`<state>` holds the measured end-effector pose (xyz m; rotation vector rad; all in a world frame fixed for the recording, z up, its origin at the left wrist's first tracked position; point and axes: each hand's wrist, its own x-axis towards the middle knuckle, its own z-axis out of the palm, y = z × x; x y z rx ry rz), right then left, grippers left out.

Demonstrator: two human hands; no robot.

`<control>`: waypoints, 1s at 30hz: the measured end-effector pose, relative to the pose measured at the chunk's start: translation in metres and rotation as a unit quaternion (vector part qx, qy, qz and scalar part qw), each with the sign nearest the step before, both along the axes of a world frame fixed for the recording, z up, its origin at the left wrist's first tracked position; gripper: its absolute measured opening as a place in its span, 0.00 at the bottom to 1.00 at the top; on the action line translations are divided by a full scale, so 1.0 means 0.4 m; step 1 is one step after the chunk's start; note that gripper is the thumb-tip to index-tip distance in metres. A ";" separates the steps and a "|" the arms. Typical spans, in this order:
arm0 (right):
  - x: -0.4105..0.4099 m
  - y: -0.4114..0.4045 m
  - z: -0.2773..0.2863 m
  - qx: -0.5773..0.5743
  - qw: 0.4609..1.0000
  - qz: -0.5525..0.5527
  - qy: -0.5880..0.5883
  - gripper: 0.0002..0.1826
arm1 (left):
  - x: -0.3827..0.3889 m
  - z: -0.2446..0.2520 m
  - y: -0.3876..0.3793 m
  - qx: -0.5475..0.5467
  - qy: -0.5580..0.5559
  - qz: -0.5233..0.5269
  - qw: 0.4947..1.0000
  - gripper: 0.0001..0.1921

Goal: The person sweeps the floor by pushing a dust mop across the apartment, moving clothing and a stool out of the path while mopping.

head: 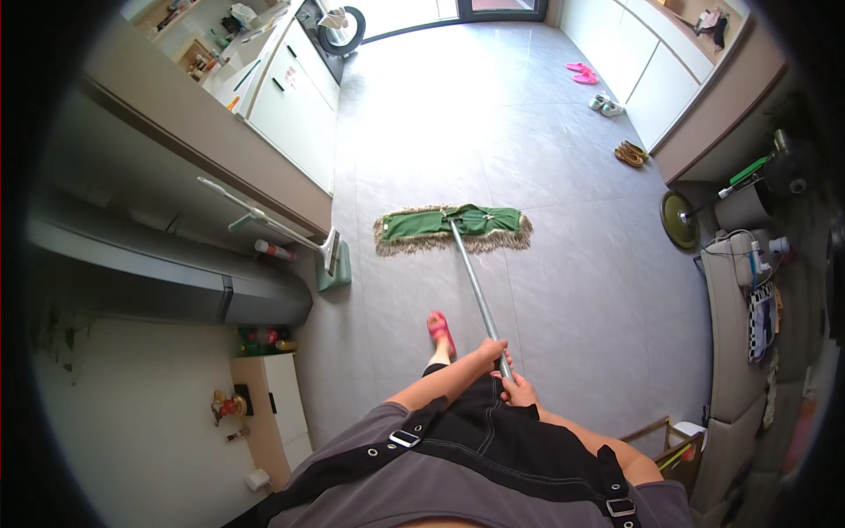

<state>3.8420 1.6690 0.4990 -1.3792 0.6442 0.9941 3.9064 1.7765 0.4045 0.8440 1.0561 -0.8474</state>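
A wide dust mop with a green cloth back and a beige fringe (409, 226) lies flat on the grey tiled floor in front of me. Its metal pole (476, 288) slants from the mop head down towards my body. My left hand (495, 353) grips the pole from the left side, the higher of the two on it. Just below, my right hand (519, 391) is closed around the pole near its lower visible part. The end of the pole is hidden by my hands and body. My foot in a red sandal (441, 332) is on the floor to the left of the pole.
Left stand a broom (264, 221) and green dustpan (338, 272), near white cabinets (297, 99). Pink slippers (582, 73), grey-white shoes (606, 105) and brown shoes (632, 153) line the right cabinets. A round-based stand (678, 221) and a sofa (728, 330) are at right.
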 end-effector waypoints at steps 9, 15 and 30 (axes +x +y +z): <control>0.394 0.150 -0.046 -0.013 1.000 -0.002 -0.008 0.14 | 0.409 -0.005 0.166 -0.024 -0.027 0.006 0.999 0.10; 0.590 0.160 0.040 -0.004 1.000 0.001 0.024 0.14 | 0.598 0.077 0.168 -0.028 -0.012 -0.001 1.000 0.10; 1.110 0.407 0.004 -0.016 1.000 0.004 0.005 0.12 | 1.123 0.098 0.391 0.028 -0.015 -0.017 0.999 0.08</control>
